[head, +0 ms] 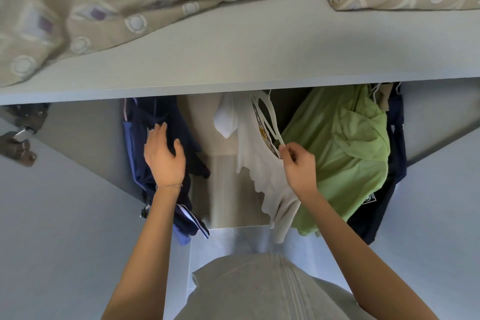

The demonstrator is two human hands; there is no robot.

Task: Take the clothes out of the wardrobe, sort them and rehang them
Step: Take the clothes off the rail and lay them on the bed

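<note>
White top point(262, 171) hangs mid-wardrobe on hanger point(270, 122), betw. navy clothes point(181, 117) (left) and green shirt point(345, 153) (right). R hand point(298, 163) pinches hanger's lower end w/ thumb + fingertips, prob. to unhook it; rail hidden behind shelf point(233, 60). L hand point(163, 156), fingers spread, lies flat on navy clothes, apparently keeping them aside for room.

In the wardrobe point(428, 112) I see a pale grey shelf point(259, 41) under beige circle-patterned bedding point(91, 2), a wood-grain back panel point(226, 189) below, and a pale door point(65, 202) with metal hinges point(20, 138) at left.
</note>
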